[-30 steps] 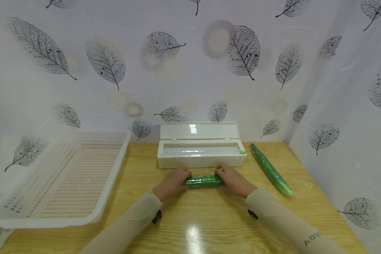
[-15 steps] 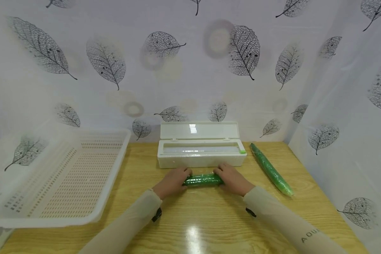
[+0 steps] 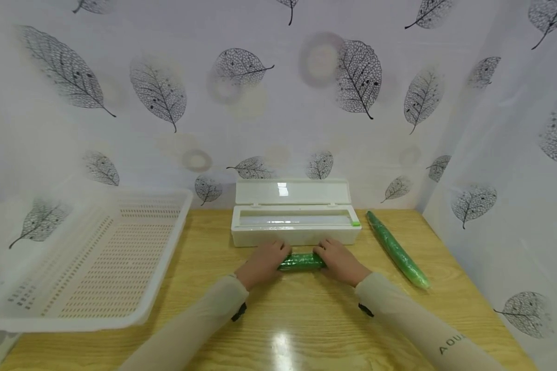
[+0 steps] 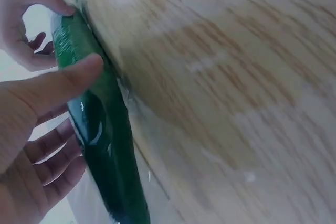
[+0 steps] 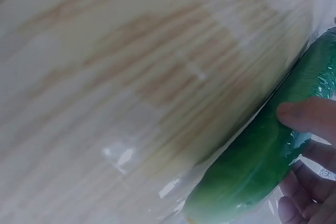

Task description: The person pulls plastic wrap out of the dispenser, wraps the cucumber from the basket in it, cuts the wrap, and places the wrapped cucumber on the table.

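Observation:
A green cucumber (image 3: 300,262) in shiny clear film lies crosswise in front of the white wrap dispenser (image 3: 297,236). My left hand (image 3: 265,262) grips it left of its middle, thumb on the near side and fingers behind, as the left wrist view shows the cucumber (image 4: 100,114) under the thumb. Toward the other end my right hand (image 3: 340,262) holds it the same way. In the right wrist view the thumb presses the cucumber (image 5: 252,161), and loose clear film spreads from it over the wood. Both hands hide parts of the cucumber in the head view.
The dispenser's lid (image 3: 292,191) stands raised, with a roll of film (image 3: 292,220) inside. A second film-wrapped cucumber (image 3: 396,250) lies at the right of the wooden table (image 3: 306,330). A white perforated basket (image 3: 167,257) stands at the left. A leaf-print curtain (image 3: 278,123) hangs behind.
My left hand has slid right along the cucumber, closer to my right hand, so less of the cucumber shows between them. The right hand has barely moved.

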Demonstrator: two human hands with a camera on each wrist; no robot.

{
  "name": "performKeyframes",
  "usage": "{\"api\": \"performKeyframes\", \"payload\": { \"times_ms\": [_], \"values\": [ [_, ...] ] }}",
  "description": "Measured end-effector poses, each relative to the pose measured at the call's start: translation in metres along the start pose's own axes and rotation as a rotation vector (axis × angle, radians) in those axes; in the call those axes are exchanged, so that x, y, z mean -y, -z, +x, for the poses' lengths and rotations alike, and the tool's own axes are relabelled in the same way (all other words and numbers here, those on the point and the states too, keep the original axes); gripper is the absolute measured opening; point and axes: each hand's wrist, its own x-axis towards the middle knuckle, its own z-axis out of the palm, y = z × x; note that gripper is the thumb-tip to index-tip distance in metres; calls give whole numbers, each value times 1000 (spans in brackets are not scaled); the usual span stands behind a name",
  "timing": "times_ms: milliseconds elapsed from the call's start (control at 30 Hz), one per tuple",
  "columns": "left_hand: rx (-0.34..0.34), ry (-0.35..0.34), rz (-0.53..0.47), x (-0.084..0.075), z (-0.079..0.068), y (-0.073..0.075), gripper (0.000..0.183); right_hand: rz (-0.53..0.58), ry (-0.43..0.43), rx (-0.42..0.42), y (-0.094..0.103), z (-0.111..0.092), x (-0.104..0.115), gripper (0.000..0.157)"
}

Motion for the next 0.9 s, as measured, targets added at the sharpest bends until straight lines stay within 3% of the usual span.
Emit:
{"api": "performKeyframes", "payload": {
  "times_ms": [333, 667, 900],
  "values": [
    [-49, 10, -20, -1, 2, -5, 27, 27, 9, -23, 0, 0, -2, 46],
    [1, 44, -115, 4, 6, -1, 31, 10, -18, -9, 4, 3, -4, 37],
    [50, 69, -101, 5, 8, -1, 33, 12, -4, -10, -2, 4, -6, 44]
  ]
}}
